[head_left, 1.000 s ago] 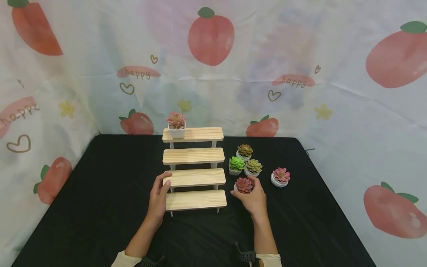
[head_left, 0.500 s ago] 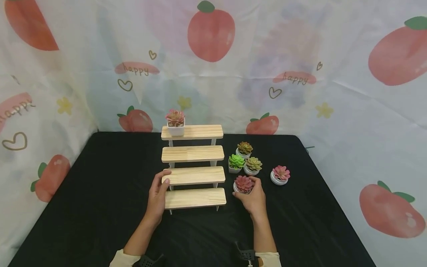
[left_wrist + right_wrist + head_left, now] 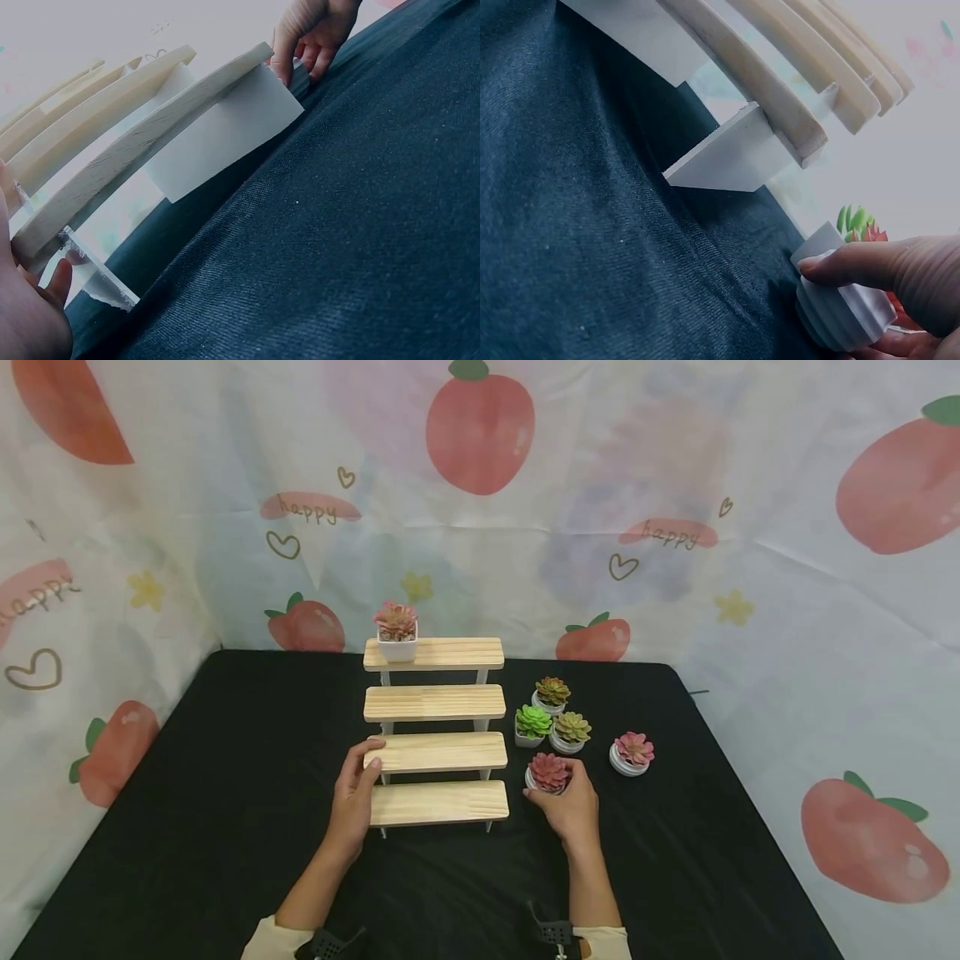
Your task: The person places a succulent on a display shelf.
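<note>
My left hand (image 3: 352,797) grips the left end of the third board down on a four-step wooden display stand (image 3: 438,810); the left wrist view shows its fingers around the stand's side. To the right of the stand, my right hand (image 3: 572,806) pinches a dark-pink succulent (image 3: 550,772) in a round white pot. In the right wrist view the thumb lies against the ribbed side of that pot (image 3: 840,315), which sits on or close over the black cloth. A pink succulent in a square white pot (image 3: 397,647) stands at the left of the top board.
Behind the right hand cluster a bright green succulent (image 3: 533,723), a yellow-green one (image 3: 572,728) and a brownish one (image 3: 552,692). Another pink succulent (image 3: 632,752) in a round pot stands farther right. Black cloth (image 3: 262,760) covers the table; a fruit-print curtain (image 3: 480,568) hangs behind.
My right thumb has closed in against the side of the dark-pink succulent's pot. The left hand keeps its place on the stand. The head view has tilted slightly.
</note>
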The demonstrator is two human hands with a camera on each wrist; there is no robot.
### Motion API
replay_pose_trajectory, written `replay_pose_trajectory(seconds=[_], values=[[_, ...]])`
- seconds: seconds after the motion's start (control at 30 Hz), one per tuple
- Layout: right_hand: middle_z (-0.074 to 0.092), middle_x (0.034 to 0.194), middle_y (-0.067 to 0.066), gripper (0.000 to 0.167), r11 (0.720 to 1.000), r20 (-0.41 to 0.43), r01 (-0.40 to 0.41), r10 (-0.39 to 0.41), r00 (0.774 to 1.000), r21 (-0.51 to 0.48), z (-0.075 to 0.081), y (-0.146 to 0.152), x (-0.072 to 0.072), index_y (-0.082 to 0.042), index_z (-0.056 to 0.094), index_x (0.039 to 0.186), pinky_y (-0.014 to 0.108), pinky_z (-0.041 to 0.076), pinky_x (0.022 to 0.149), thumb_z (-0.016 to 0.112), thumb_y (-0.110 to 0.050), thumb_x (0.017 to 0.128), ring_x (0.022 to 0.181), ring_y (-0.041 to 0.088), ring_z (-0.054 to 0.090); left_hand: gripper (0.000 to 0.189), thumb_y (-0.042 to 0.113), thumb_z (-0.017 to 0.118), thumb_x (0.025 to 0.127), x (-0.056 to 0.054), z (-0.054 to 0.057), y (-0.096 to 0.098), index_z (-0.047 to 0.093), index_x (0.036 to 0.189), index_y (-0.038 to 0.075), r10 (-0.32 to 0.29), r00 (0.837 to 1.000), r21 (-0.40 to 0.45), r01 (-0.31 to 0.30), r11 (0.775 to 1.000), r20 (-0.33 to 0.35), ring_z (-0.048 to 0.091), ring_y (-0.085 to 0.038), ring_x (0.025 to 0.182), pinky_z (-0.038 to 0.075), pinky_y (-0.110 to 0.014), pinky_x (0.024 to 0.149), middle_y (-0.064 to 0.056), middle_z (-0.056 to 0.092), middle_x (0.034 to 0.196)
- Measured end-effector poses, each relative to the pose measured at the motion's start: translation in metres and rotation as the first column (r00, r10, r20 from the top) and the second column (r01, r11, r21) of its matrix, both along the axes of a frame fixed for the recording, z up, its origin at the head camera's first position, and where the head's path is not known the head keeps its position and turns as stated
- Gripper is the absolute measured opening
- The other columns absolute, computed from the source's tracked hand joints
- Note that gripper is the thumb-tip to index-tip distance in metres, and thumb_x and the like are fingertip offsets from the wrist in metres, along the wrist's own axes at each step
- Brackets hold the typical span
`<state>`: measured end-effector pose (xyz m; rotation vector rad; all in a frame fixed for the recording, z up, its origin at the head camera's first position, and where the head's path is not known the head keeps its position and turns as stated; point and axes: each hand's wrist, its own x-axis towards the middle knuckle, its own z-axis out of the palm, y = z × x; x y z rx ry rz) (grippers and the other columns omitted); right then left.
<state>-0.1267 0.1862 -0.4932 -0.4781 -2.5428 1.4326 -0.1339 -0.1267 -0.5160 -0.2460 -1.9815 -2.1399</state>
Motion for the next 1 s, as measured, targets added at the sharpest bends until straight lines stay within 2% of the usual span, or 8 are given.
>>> replay_pose_trajectory(seconds=[0.17, 0.43, 0.6, 1.0], values=[[0.063, 0.124, 0.026, 0.067, 1.0, -0.033, 0.001, -0.002, 0.999, -0.015, -0.0013, 0.0001, -0.001, 0.003, 0.056, 0.128, 0.054, 0.039, 0.103, 0.091, -0.004, 0.071, 0.118, 0.041, 0.056, 0.032, 0.017, 0.043, 0.113, -0.0001, -0.0009, -0.0001, 0.051, 0.142, 0.006, -0.013, 1.0, -0.004, 0.013, 1.0, 0.009, 0.028, -0.021, 0.148, 0.022, -0.045, 0.115, -0.011, 0.039, 0.157], [0.067, 0.122, 0.023, 0.067, 1.0, -0.116, 0.018, -0.02, 0.993, -0.022, -0.0031, 0.0004, -0.0025, 0.0, 0.059, 0.13, 0.05, 0.042, 0.1, 0.092, -0.003, 0.071, 0.114, 0.036, 0.06, 0.032, 0.018, 0.045, 0.113, -0.0006, -0.0013, 0.0015, 0.051, 0.142, 0.008, -0.019, 1.0, 0.007, 0.019, 1.0, 0.006, 0.031, -0.019, 0.146, 0.023, -0.042, 0.114, -0.006, 0.04, 0.156], [0.066, 0.123, 0.024, 0.067, 0.999, -0.141, 0.027, -0.033, 0.989, -0.043, -0.0026, -0.0016, -0.0033, 0.0, 0.059, 0.132, 0.05, 0.044, 0.1, 0.092, -0.004, 0.074, 0.114, 0.036, 0.061, 0.031, 0.016, 0.043, 0.113, -0.0008, 0.0004, 0.0003, 0.051, 0.142, 0.006, -0.02, 1.0, -0.006, 0.02, 1.0, 0.003, 0.029, -0.022, 0.147, 0.023, -0.041, 0.114, -0.01, 0.039, 0.157], [0.064, 0.128, 0.023, 0.071, 0.992, -0.193, 0.059, -0.079, 0.978, -0.109, 0.001, -0.006, -0.0031, 0.001, 0.055, 0.136, 0.051, 0.047, 0.099, 0.093, -0.006, 0.076, 0.119, 0.035, 0.06, 0.032, 0.017, 0.044, 0.113, -0.0004, -0.002, -0.0021, 0.051, 0.142, 0.007, -0.012, 1.0, -0.004, 0.013, 1.0, 0.009, 0.028, -0.018, 0.148, 0.023, -0.039, 0.114, -0.009, 0.038, 0.158]])
